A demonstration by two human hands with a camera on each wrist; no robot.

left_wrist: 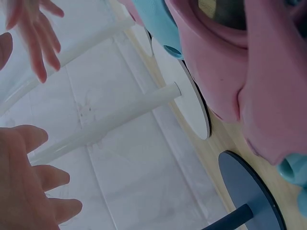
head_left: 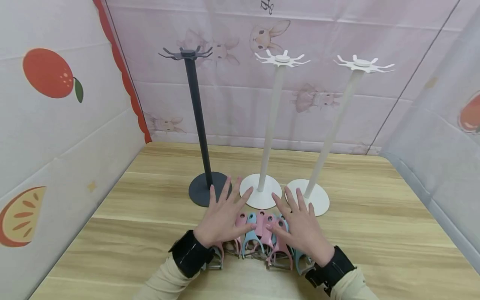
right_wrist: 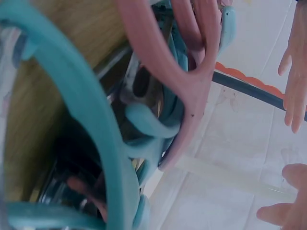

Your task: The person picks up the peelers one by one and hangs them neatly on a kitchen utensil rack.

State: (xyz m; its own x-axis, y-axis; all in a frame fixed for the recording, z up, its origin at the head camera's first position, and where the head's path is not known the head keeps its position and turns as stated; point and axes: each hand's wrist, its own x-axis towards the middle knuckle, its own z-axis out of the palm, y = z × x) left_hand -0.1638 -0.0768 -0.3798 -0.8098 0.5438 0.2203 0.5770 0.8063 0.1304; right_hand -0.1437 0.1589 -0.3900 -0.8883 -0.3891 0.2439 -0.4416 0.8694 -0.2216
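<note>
My left hand (head_left: 221,216) and right hand (head_left: 300,227) are spread with straight fingers above a pile of Y-shaped peelers, and neither grips anything. Pink peelers (head_left: 280,246) and blue peelers (head_left: 252,234) lie bunched on the table, handles pointing away from me and metal blades towards me. The hands cover part of the pile's sides. In the left wrist view a pink peeler (left_wrist: 211,62) fills the upper right, with my left fingers (left_wrist: 50,177) apart from it. A blue peeler (right_wrist: 91,110) looms close in the right wrist view, beside a pink peeler (right_wrist: 192,91).
Behind the pile stand a dark grey rack (head_left: 197,108) at left and two white racks, one in the middle (head_left: 272,121) and one at right (head_left: 333,129). Each has a round base and a ring of hooks on top. Printed cloth (head_left: 232,108) hangs behind the wooden table (head_left: 375,233).
</note>
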